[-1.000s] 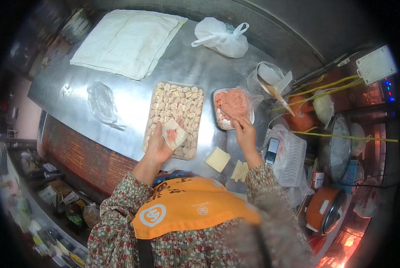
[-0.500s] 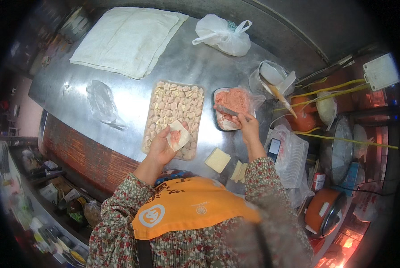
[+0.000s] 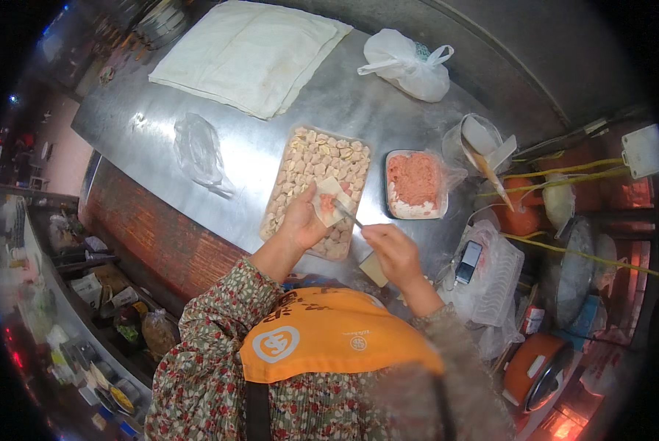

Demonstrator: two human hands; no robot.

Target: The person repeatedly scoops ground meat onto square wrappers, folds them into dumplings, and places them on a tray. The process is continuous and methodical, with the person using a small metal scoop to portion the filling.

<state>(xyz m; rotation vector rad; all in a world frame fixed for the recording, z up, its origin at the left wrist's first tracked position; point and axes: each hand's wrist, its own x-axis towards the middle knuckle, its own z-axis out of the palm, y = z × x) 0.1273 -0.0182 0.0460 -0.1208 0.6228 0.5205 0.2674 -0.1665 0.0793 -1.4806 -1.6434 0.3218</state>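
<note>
My left hand [image 3: 302,223] holds a square dough wrapper [image 3: 321,211] with a smear of pink minced meat on it. A thin flat spreading blade [image 3: 352,217], gripped by its end in my right hand [image 3: 393,253], reaches over to the wrapper, its tip at the meat. Below the wrapper lies a shallow tray [image 3: 277,184] covered with rows of small folded dumplings [image 3: 322,158]. To the right stands a dish [image 3: 418,217] of pink minced meat [image 3: 414,176]. My right hand partly hides a stack of pale wrappers [image 3: 374,269].
A folded white cloth [image 3: 248,55] and a tied white plastic bag [image 3: 410,66] lie at the back. A clear bag [image 3: 198,151] rests left of the tray. A tub with utensils [image 3: 480,140], a phone [image 3: 468,262], yellow cords [image 3: 565,176] and an orange pot [image 3: 529,367] crowd the right.
My right hand has moved left with the blade, from the meat dish to the wrapper in my left hand. The whole view has shifted, so the table things appear further right.
</note>
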